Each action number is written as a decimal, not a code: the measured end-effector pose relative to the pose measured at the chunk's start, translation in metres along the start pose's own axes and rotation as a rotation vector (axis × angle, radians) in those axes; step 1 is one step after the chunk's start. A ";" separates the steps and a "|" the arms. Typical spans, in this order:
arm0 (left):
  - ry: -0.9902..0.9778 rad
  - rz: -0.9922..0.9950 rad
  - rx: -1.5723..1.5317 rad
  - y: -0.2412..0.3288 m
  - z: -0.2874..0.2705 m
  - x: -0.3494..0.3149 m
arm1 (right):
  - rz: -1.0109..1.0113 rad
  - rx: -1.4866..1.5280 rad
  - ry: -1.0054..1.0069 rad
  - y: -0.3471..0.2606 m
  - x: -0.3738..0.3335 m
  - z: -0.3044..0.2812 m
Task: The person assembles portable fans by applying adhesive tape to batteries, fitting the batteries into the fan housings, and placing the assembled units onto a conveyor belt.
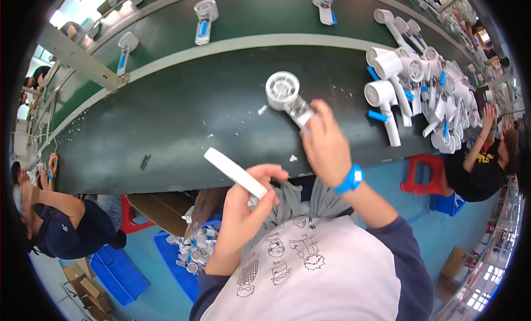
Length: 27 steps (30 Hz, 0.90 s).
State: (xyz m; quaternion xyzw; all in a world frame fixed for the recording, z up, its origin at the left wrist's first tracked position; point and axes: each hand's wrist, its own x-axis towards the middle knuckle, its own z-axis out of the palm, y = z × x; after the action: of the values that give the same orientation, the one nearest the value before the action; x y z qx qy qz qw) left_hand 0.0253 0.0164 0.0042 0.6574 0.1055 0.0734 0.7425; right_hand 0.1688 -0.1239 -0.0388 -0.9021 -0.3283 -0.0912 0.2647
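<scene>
My left hand (247, 210) is closed around the lower end of a long white handle cover (228, 167), which points up and left over the table's near edge. My right hand (328, 145), with a blue band on the wrist, pinches the handle end of a white handheld fan (282, 90). The fan's round head faces up, and its handle looks uncovered, with darker parts inside; the fingers hide the handle's tip. Cover and fan are apart from each other.
A heap of white handheld fans (412, 72) with blue pieces fills the table's right side. Small scraps and a dark strip (145, 162) lie on the dark table (182, 127). Beyond runs a green conveyor (254, 17) carrying fans. A blue bin (160, 246) of white parts stands below; people work either side.
</scene>
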 end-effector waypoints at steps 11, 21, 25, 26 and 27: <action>-0.024 -0.156 0.205 -0.024 0.028 0.002 | 0.071 0.404 -0.054 -0.003 -0.038 -0.008; -0.036 -0.193 0.320 -0.023 0.032 -0.003 | 0.509 1.002 -0.255 -0.002 -0.021 -0.027; -0.097 -0.289 -0.044 -0.011 0.034 -0.004 | 0.720 1.394 -0.137 -0.011 -0.036 -0.016; -0.083 -0.256 -0.030 -0.016 0.035 -0.006 | 0.743 1.386 -0.087 -0.018 -0.039 -0.015; -0.081 -0.262 -0.030 -0.017 0.034 -0.005 | 0.767 1.377 -0.036 -0.023 -0.042 -0.014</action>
State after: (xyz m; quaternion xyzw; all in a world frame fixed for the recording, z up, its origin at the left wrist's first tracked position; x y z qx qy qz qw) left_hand 0.0285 -0.0196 -0.0082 0.6293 0.1595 -0.0494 0.7590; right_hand 0.1221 -0.1396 -0.0316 -0.5868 0.0190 0.2448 0.7716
